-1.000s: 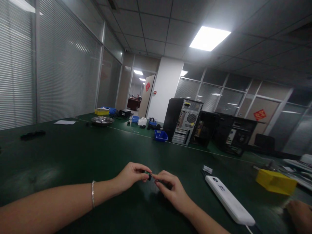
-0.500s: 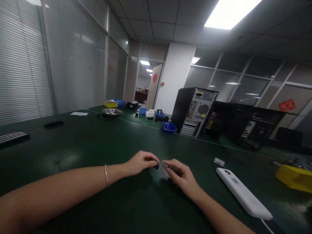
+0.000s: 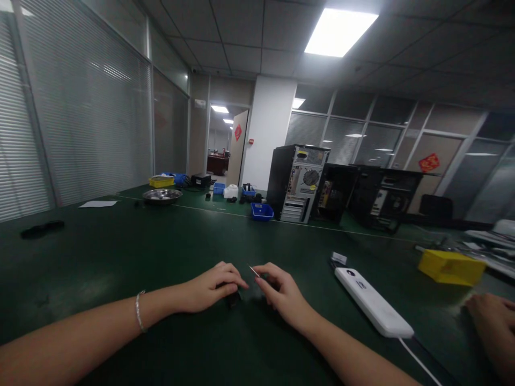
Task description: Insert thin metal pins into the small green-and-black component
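On green mat, hands hide small dark part.

A long green table runs deep into an office. On the left, a glass wall with shut blinds. Overhead, a grey tiled ceiling, one bright light panel glaring. Straight ahead stands a white pillar, and beside it an open door leads to a lit corridor. On the right, more glass partitions, a red sign stuck on one. Computer towers sit on the far table, with blue bins near them and a metal bowl further left.
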Demonstrator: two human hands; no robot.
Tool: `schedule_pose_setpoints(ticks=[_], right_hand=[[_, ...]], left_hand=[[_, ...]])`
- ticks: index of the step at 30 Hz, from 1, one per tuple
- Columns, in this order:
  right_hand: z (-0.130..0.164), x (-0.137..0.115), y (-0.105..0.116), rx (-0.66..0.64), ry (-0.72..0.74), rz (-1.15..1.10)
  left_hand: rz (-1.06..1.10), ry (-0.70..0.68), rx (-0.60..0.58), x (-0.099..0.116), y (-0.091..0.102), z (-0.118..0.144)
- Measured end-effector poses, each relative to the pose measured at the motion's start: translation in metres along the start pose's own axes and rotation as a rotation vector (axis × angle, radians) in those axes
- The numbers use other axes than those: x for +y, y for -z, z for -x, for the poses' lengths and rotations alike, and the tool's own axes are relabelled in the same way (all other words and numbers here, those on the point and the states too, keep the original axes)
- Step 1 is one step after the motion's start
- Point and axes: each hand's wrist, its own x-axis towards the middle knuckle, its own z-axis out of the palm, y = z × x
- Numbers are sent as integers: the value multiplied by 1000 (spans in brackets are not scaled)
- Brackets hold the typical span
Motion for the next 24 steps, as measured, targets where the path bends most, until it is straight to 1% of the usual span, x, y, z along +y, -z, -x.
schedule_pose_setpoints(ticks=[2, 4, 6, 8, 11, 14, 17, 19, 20, 22, 24], right_hand=[[0, -1, 0, -12, -12, 1], [-1, -2, -1, -16, 4, 47], [-1, -2, -1, -35, 31, 114], [-2, -3, -1, -82, 35, 169], [-5, -4, -1, -163, 11, 240], [-7, -6, -3, -183, 10, 305], [-8, -7, -5, -190, 24, 305], [-7, -7, -5, -171, 30, 286], [-7, -8, -5, -146, 38, 269], [-5, -10, -5, -70, 76, 209], [-4, -12, -6, 5, 128, 132]], left_hand=[[0, 42, 70, 1, 0, -1], [-45, 113, 106, 6, 1, 0], [-113, 183, 82, 12, 2, 1], [-177, 218, 40, 18, 1, 3], [-208, 200, 23, 21, -1, 4], [-153, 158, 16, 17, -2, 4], [-53, 148, 7, 9, -1, 3], [63, 169, 44, 4, -2, 1], [159, 192, 71, 2, -3, 0], [429, 253, 110, 0, -7, -1], [682, 269, 161, 1, -11, -3]])
